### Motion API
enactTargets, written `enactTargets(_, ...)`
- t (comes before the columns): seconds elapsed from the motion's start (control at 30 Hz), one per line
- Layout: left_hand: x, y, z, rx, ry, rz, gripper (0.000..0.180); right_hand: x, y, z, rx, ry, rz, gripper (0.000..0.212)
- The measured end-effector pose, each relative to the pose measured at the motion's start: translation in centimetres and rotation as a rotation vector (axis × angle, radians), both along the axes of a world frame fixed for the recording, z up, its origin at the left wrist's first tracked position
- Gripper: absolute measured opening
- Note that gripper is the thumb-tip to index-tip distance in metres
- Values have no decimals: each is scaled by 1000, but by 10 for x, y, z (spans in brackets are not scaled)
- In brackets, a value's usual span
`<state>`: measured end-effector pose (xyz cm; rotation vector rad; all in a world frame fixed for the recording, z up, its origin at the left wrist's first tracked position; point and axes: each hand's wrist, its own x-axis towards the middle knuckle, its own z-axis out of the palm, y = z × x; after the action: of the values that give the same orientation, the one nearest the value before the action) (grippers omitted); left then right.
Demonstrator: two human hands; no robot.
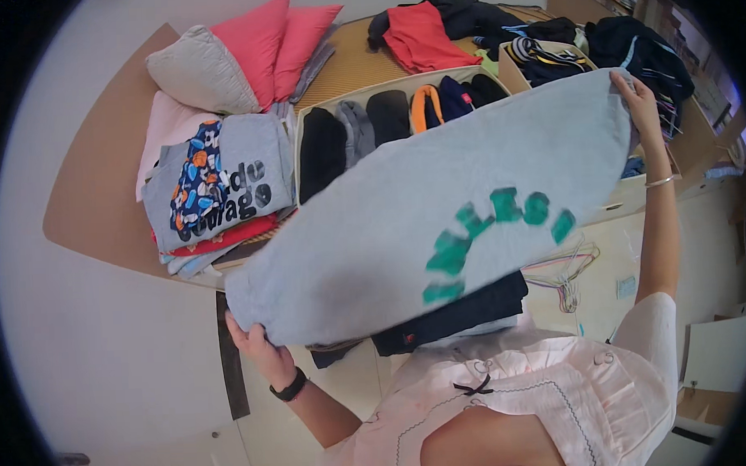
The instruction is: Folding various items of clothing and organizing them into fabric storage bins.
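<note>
A light grey garment (pixel 373 225) with curved green lettering is stretched slantwise in front of me; its exact kind I cannot tell. My left hand (pixel 262 352), with a black band at the wrist, is closed on its lower left end. Higher up on the right, my right hand (pixel 641 108) grips the opposite end, a thin bracelet on that wrist. Dark folded clothes (pixel 454 316) show below the garment, close to my body. Behind it, a box (pixel 298 166) holds rolled clothes in black, grey, orange and navy, partly hidden by the fabric.
Left of the box lies a stack of folded clothes (pixel 251 167), a grey printed shirt among them. Pink pillows (pixel 256 52) and a grey pillow (pixel 199 71) lean behind. A red garment (pixel 419 36), dark clothes and a second box (pixel 519 76) stand farther back. Hangers (pixel 568 280) lie on the floor.
</note>
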<state>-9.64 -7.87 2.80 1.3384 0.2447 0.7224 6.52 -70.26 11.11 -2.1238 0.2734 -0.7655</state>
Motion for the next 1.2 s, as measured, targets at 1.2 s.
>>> enactTargets(1.2, 22, -67, -15, 1014, -260, -673, 24, -55, 36, 39, -359, -948, 39, 48)
